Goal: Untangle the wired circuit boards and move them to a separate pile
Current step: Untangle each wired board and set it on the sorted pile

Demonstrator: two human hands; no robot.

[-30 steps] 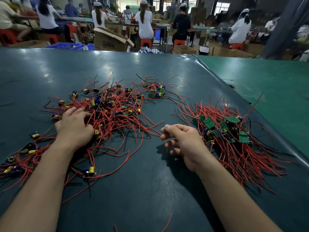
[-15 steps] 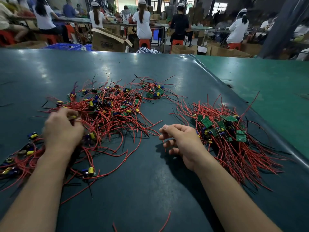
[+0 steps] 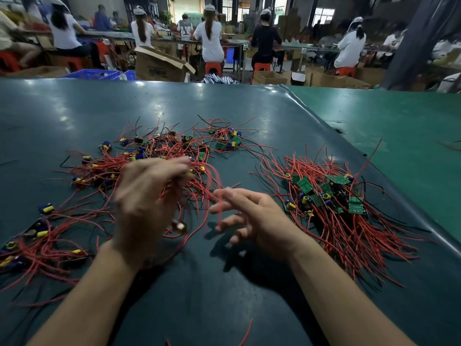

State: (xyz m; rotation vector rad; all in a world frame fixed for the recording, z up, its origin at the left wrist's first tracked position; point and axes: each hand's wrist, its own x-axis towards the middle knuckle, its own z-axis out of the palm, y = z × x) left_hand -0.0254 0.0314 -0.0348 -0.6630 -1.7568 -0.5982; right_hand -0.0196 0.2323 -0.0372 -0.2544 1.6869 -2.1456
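Observation:
A tangled pile of wired circuit boards (image 3: pixel 159 151), red wires with blue and yellow parts, spreads over the left of the dark green table (image 3: pixel 224 303). A separate pile (image 3: pixel 331 203) of green boards with red wires lies at the right. My left hand (image 3: pixel 147 203), blurred by motion, is lifted above the tangle and pinches a bunch of red wires; a small board (image 3: pixel 179 226) dangles below it. My right hand (image 3: pixel 259 218) hovers between the piles with fingers spread, right beside the lifted wires and holding nothing.
Loose boards and wires trail off toward the table's left edge (image 3: pixel 30 236). A lighter green surface (image 3: pixel 399 136) adjoins at the right. Beyond the far edge stand cardboard boxes (image 3: pixel 159 66) and several seated workers at benches.
My left hand has risen from the tangle and swung right, pulling red wires and a board up with it. My right hand has uncurled and spread its fingers.

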